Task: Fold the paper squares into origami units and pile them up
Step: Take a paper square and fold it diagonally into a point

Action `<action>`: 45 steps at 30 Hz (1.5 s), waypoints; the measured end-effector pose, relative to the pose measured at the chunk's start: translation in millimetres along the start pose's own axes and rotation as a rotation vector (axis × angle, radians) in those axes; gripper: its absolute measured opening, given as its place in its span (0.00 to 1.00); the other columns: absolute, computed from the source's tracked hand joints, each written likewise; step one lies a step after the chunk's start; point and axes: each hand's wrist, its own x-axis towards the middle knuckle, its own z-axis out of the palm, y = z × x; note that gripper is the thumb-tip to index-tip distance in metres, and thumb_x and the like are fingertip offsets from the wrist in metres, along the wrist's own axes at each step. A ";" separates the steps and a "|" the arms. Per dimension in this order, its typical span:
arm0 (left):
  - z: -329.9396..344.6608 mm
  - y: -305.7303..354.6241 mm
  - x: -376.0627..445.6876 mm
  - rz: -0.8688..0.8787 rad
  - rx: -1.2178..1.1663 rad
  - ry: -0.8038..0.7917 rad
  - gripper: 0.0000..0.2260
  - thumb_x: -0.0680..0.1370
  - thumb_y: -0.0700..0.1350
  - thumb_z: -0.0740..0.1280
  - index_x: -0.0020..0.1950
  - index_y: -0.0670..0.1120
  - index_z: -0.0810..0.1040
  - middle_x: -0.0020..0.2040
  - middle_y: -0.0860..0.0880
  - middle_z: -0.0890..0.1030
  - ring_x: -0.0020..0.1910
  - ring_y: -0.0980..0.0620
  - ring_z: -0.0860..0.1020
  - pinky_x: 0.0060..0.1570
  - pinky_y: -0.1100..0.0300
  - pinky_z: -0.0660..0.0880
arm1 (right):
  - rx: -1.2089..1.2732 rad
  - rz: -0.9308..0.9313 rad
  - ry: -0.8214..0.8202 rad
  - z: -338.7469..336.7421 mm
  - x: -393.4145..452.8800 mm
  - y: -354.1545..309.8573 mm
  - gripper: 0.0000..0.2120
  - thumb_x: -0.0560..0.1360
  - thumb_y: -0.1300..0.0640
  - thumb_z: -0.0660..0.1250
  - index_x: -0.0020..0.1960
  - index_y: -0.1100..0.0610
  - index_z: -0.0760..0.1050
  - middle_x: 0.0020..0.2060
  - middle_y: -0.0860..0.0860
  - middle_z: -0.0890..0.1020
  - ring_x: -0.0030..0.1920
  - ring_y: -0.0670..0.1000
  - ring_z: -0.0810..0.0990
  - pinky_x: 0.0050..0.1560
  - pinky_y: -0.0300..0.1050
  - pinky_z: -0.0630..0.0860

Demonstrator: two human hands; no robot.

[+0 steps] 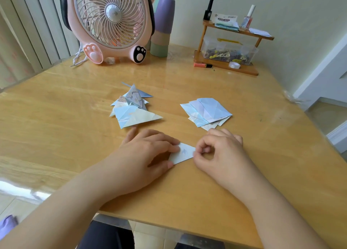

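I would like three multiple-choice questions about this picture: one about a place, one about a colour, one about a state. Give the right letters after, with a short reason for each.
1. Where is the pile of folded triangle units compared with the stack of paper squares?
A. to its left
B. to its right
C. on top of it

2. What colour is the body of the fan?
A. green
B. pink
C. black

3. What does the left hand do to the paper being folded?
A. lifts it in the air
B. presses it on the table
C. does not touch it

Answers:
1 A, the units lie left of the squares.
2 B, its frame is pink.
3 B, its fingers lie on the paper, which is flat on the wood, while the right hand pinches its tip.
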 end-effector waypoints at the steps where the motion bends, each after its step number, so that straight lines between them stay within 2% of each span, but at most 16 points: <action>1: -0.6 -0.4 -0.5 -0.003 -0.004 -0.021 0.27 0.70 0.67 0.47 0.64 0.64 0.71 0.63 0.75 0.65 0.65 0.71 0.57 0.72 0.47 0.53 | -0.001 0.030 0.001 -3.1 -0.2 3.8 0.14 0.68 0.56 0.70 0.30 0.45 0.69 0.31 0.44 0.71 0.44 0.41 0.69 0.50 0.36 0.57; 3: -2.5 -0.4 -1.3 -0.006 -0.010 -0.050 0.28 0.69 0.67 0.45 0.65 0.65 0.70 0.63 0.76 0.64 0.66 0.72 0.55 0.72 0.47 0.51 | 0.003 0.068 -0.004 -5.5 -0.3 7.4 0.13 0.68 0.56 0.70 0.29 0.45 0.70 0.32 0.45 0.72 0.44 0.40 0.69 0.51 0.31 0.57; 5: -3.4 -0.3 -2.1 -0.011 -0.024 -0.072 0.29 0.69 0.67 0.45 0.66 0.66 0.68 0.64 0.77 0.62 0.67 0.72 0.54 0.73 0.48 0.50 | -0.024 0.072 -0.002 -4.6 -0.5 7.2 0.13 0.68 0.56 0.70 0.29 0.45 0.70 0.32 0.45 0.72 0.44 0.40 0.69 0.51 0.31 0.56; 10: -4.3 -0.7 -2.5 -0.023 -0.055 -0.089 0.30 0.67 0.65 0.44 0.68 0.67 0.66 0.63 0.80 0.60 0.68 0.73 0.52 0.74 0.52 0.43 | 0.005 -0.036 -0.019 5.1 -1.0 -9.3 0.15 0.67 0.55 0.71 0.29 0.44 0.67 0.31 0.42 0.71 0.43 0.41 0.69 0.54 0.30 0.55; 14: -4.0 0.5 -2.5 -0.025 -0.074 -0.076 0.30 0.66 0.64 0.45 0.67 0.65 0.67 0.61 0.79 0.61 0.67 0.73 0.54 0.74 0.51 0.44 | 0.041 -0.145 -0.058 14.6 -0.6 -25.1 0.07 0.65 0.51 0.66 0.31 0.44 0.69 0.30 0.41 0.71 0.42 0.42 0.69 0.53 0.32 0.56; 18: -4.2 0.9 -3.2 -0.018 -0.068 -0.064 0.31 0.67 0.64 0.44 0.68 0.65 0.67 0.64 0.77 0.63 0.67 0.72 0.54 0.74 0.52 0.44 | 0.015 -0.048 -0.053 5.4 1.3 -12.1 0.14 0.67 0.54 0.70 0.28 0.44 0.67 0.31 0.44 0.73 0.44 0.42 0.70 0.55 0.31 0.55; 21: -5.2 2.0 -4.1 -0.019 -0.061 -0.068 0.31 0.67 0.65 0.43 0.68 0.65 0.67 0.65 0.77 0.61 0.68 0.73 0.53 0.73 0.55 0.42 | 0.015 0.068 -0.033 -6.4 1.7 4.1 0.14 0.67 0.56 0.71 0.28 0.44 0.69 0.32 0.45 0.73 0.46 0.41 0.70 0.52 0.31 0.55; 24: -5.5 2.4 -4.7 -0.017 -0.060 -0.066 0.31 0.67 0.65 0.43 0.68 0.65 0.67 0.65 0.77 0.62 0.68 0.73 0.52 0.73 0.55 0.42 | 0.045 0.121 -0.036 -11.3 1.7 11.7 0.13 0.68 0.56 0.71 0.28 0.46 0.72 0.32 0.45 0.74 0.46 0.41 0.70 0.53 0.27 0.54; 28: -5.2 3.6 -5.3 -0.024 -0.050 -0.066 0.31 0.68 0.65 0.43 0.68 0.65 0.67 0.66 0.76 0.62 0.68 0.72 0.53 0.73 0.55 0.42 | 0.022 0.144 -0.017 -9.5 1.5 10.4 0.11 0.68 0.56 0.70 0.29 0.48 0.72 0.32 0.45 0.73 0.45 0.41 0.70 0.48 0.34 0.56; 31: -4.6 3.8 -6.0 -0.017 -0.039 -0.054 0.30 0.69 0.66 0.44 0.68 0.65 0.67 0.66 0.75 0.62 0.69 0.71 0.54 0.74 0.54 0.43 | 0.042 0.106 0.034 -9.2 1.2 13.4 0.11 0.69 0.56 0.69 0.31 0.46 0.72 0.34 0.44 0.74 0.45 0.41 0.71 0.53 0.39 0.59; 33: -4.0 3.2 -6.2 -0.011 -0.020 -0.045 0.30 0.69 0.67 0.44 0.68 0.65 0.66 0.67 0.74 0.62 0.69 0.70 0.54 0.73 0.54 0.44 | 0.146 0.051 0.004 -9.3 0.6 12.5 0.06 0.71 0.53 0.69 0.37 0.44 0.75 0.39 0.43 0.76 0.48 0.40 0.73 0.58 0.44 0.66; 35: -3.8 3.7 -6.3 -0.011 -0.043 -0.019 0.29 0.69 0.66 0.46 0.69 0.64 0.65 0.67 0.72 0.63 0.69 0.70 0.55 0.73 0.54 0.44 | 0.178 0.003 -0.063 -7.4 -0.4 8.5 0.02 0.72 0.50 0.69 0.43 0.43 0.76 0.42 0.40 0.75 0.51 0.37 0.72 0.59 0.44 0.68; 38: -4.3 5.5 -7.9 -0.039 -0.132 0.042 0.25 0.71 0.62 0.57 0.68 0.60 0.64 0.65 0.68 0.67 0.67 0.71 0.60 0.74 0.54 0.48 | 0.204 0.005 -0.116 -6.3 -1.7 3.6 0.04 0.71 0.51 0.71 0.43 0.45 0.76 0.43 0.40 0.75 0.51 0.37 0.72 0.57 0.36 0.68; 41: -6.1 8.5 -9.9 -0.031 -0.188 0.111 0.21 0.73 0.54 0.65 0.65 0.58 0.66 0.57 0.66 0.73 0.61 0.71 0.64 0.68 0.62 0.58 | 0.366 0.075 -0.104 -10.7 -3.5 -1.4 0.06 0.72 0.56 0.71 0.40 0.48 0.75 0.40 0.41 0.78 0.43 0.38 0.75 0.44 0.27 0.69; 43: -7.8 12.1 -9.4 -0.044 -0.239 0.178 0.18 0.75 0.48 0.69 0.62 0.58 0.68 0.50 0.64 0.75 0.56 0.67 0.68 0.57 0.71 0.63 | 0.465 0.095 -0.100 -10.2 -4.1 -3.9 0.07 0.72 0.57 0.71 0.39 0.48 0.75 0.35 0.40 0.79 0.36 0.39 0.74 0.39 0.28 0.69; 45: -10.5 16.1 -8.0 -0.082 -0.332 0.242 0.16 0.75 0.43 0.69 0.56 0.61 0.69 0.43 0.61 0.76 0.48 0.62 0.73 0.47 0.72 0.66 | 0.557 0.100 -0.091 -8.3 -3.6 -7.6 0.08 0.72 0.58 0.72 0.38 0.48 0.75 0.33 0.40 0.78 0.33 0.42 0.72 0.38 0.30 0.70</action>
